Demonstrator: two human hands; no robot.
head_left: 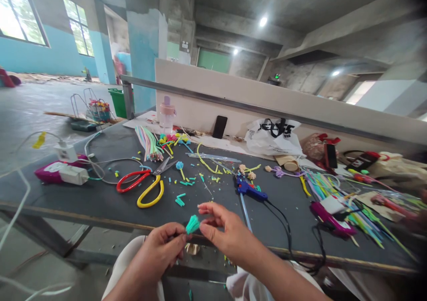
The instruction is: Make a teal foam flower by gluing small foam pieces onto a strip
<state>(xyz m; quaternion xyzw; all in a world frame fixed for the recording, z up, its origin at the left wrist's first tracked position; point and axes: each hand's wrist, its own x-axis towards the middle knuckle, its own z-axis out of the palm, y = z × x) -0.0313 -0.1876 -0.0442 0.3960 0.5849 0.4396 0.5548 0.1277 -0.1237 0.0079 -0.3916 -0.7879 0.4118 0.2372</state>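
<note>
Over the front edge of the table, my left hand [168,243] pinches a small teal flower-like tuft of fuzzy pipe cleaner [192,224] between thumb and fingers. Just to its right is my right hand [222,230], its thumb and fingers apart and close to the tuft. Whether a fingertip touches it I cannot tell. Ahead lie scissors [151,183] with one red and one yellow handle, blades spread. Short teal pieces [180,199] lie near them. A blue hot glue gun [250,189] rests to the right, a clear glue stick [245,212] beneath it.
Pipe cleaners are bundled at the back left [148,143] and spread at the right [360,216]. Purple-and-white power strips lie left [62,172] and right [333,218], with loose cords. A water bottle [167,116], a phone [219,127] and a white bag [273,136] stand along the back.
</note>
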